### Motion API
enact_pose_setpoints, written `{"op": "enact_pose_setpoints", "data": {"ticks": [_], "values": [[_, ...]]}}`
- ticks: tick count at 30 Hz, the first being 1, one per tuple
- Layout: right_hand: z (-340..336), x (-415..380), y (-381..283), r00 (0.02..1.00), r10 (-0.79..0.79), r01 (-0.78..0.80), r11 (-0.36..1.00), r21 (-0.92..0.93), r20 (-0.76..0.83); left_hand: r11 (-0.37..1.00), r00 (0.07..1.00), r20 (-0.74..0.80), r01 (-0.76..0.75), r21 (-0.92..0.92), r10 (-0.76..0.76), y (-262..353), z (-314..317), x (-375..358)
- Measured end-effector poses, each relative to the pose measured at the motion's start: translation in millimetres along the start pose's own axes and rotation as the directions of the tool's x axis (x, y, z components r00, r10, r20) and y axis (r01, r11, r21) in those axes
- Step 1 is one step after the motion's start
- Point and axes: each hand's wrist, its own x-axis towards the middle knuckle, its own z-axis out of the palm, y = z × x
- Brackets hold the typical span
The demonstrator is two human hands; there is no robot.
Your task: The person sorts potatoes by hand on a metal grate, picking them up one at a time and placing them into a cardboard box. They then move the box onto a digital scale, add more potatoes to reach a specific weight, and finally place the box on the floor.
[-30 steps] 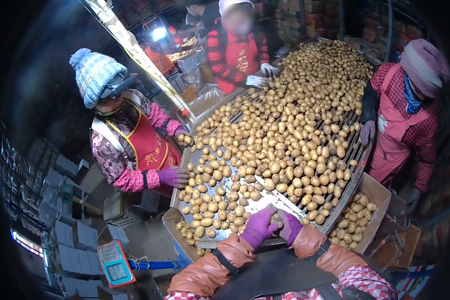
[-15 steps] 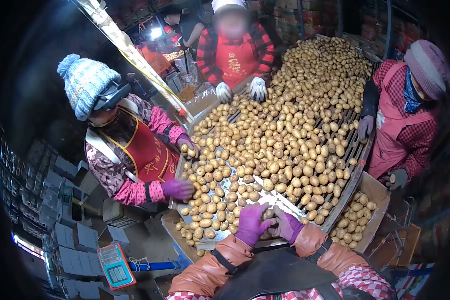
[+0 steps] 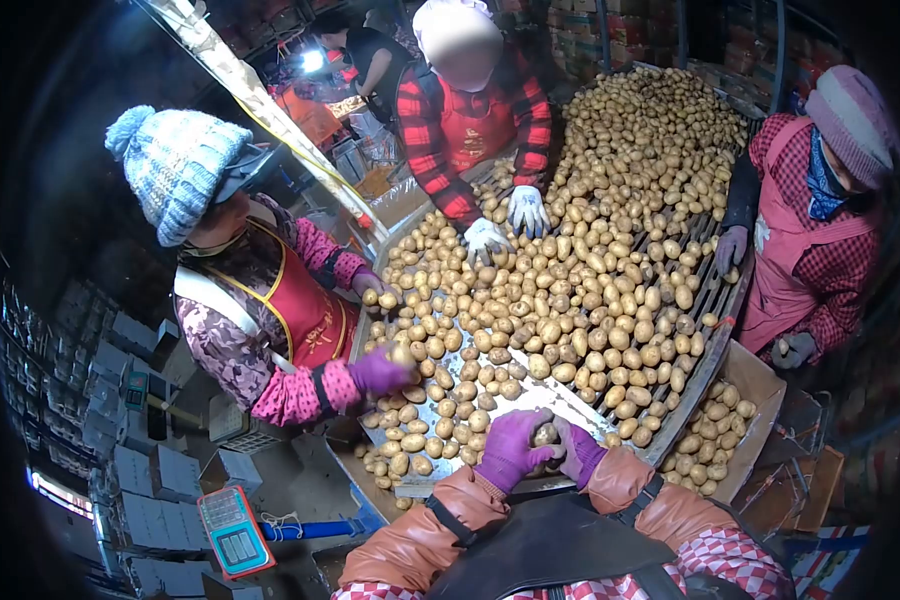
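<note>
At the near edge of the sorting table (image 3: 577,403), my two purple-gloved hands meet around a potato (image 3: 546,434). My left hand (image 3: 511,449) curls its fingers over the potato from the left. From the other side my right hand (image 3: 578,449) closes on the same potato. Part of that potato shows between the gloves; the rest is covered by fingers. Loose potatoes (image 3: 457,408) lie on the table just left of my hands, and a large heap (image 3: 580,250) spreads beyond them.
A carton of potatoes (image 3: 760,385) stands right of the table. Co-workers stand at the left (image 3: 300,300), far side (image 3: 475,120) and right (image 3: 810,240), their gloved hands at the table. A scale (image 3: 235,532) sits lower left; a slanting pole (image 3: 270,120) rises beyond.
My hands stay in nearly the same place, and the potato between them shows more clearly. The far co-worker leans in with hands among the potatoes. The left co-worker's near hand lifts a potato.
</note>
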Motion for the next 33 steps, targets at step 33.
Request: {"op": "enact_pose_setpoints", "data": {"ticks": [33], "values": [[-95, -124, 62, 0.917, 0.264, 0.086, 0.602, -0.793, 0.300, 0.981, 0.980, -0.035, 0.194, -0.031, -0.195, -144, -11, -114]]}}
